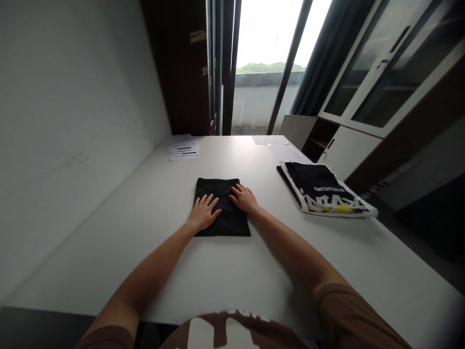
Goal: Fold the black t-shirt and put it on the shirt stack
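A black cloth (227, 220), folded into a flat rectangle, lies on the white table (232, 276) in front of me. My left hand (204, 212) rests on its left side, palm down with the fingers spread. On the upper right part of the cloth lies my right hand (244, 198), also flat with its fingers apart. Neither hand grips anything. Parts of the cloth's left and right edges are hidden under my hands.
To the right, near the table's edge, sits a stack of folded black and white clothes (319, 186) with printed lettering. Papers (184, 148) lie at the far left, beside the wall (80, 121). More sheets (271, 140) are at the far end. A white cabinet (381, 87) stands beyond.
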{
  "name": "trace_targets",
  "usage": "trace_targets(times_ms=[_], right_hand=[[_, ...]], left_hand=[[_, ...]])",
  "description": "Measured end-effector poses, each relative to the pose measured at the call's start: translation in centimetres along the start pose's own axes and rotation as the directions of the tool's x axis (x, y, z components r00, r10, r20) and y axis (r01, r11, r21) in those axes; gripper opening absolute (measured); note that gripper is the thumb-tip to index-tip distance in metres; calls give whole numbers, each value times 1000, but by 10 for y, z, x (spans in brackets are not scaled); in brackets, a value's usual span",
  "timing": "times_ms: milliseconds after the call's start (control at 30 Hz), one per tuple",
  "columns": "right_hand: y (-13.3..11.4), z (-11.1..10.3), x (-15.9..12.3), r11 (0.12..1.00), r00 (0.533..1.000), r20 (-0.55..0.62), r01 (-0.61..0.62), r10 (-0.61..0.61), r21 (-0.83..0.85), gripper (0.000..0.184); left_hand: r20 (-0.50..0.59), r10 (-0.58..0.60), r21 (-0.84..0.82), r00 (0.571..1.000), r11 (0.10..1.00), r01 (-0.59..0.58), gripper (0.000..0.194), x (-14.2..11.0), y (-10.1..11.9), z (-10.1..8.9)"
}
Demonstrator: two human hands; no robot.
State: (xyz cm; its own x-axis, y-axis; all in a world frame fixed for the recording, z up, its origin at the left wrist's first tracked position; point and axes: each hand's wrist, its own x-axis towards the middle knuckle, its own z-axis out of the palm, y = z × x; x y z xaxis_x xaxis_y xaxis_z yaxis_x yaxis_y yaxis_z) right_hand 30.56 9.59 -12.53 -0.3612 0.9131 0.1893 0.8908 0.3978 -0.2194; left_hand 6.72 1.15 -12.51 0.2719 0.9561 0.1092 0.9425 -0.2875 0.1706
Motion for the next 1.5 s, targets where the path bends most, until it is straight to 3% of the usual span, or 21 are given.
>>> trace_targets(times_ms=[167, 333, 500, 633, 733, 800, 967, 1133, 1267, 1400, 1500], right_hand=[[-16, -13, -11, 995, 998, -43, -59, 55, -79, 47], [-41, -17, -19, 995, 996, -2, -85, 85, -54, 40], [-47, -11, -8, 977, 996, 9, -85, 85, 194, 35], [-42, -8, 6, 838, 968, 94, -248, 232, 486, 40], [-36, -5, 13, 746, 949, 103, -300, 299, 595, 50], [-31, -3, 15, 701, 947, 93, -291, 307, 651, 54], [-14, -2, 20, 545, 940, 243, -336, 238, 768, 58], [-1, 0, 24, 661, 969, 109, -232, 222, 713, 67], [5, 1, 26, 692, 976, 67, -195, 208, 695, 62], [15, -19, 24, 533, 976, 1, -120, 219, 838, 59], [27, -50, 21, 382, 974, 19, -106, 224, 918, 59]], left_hand=[[2, -185, 10, 983, 983, 185, 66, 7, -12, -4], [-76, -228, 23, 971, 973, 230, 62, 4, -14, -2], [-96, -203, 3, 974, 979, 205, 59, -3, -13, 1], [-55, -177, 22, 983, 984, 178, 59, -8, -10, 2], [-45, -155, 49, 987, 986, 157, 61, -11, -4, 0], [-40, -143, 60, 989, 988, 145, 61, -13, 0, -2], [-9, -130, 58, 991, 990, 131, 59, -18, 13, -5], [6, -96, -4, 995, 995, 96, 57, -21, 25, -3], [-102, -53, -196, 993, 980, 32, 44, -18, 23, 1], [-294, -118, -414, 949, 910, -14, 34, -9, 9, 5], [-338, -137, -457, 931, 889, -35, 32, -5, 1, 8]])
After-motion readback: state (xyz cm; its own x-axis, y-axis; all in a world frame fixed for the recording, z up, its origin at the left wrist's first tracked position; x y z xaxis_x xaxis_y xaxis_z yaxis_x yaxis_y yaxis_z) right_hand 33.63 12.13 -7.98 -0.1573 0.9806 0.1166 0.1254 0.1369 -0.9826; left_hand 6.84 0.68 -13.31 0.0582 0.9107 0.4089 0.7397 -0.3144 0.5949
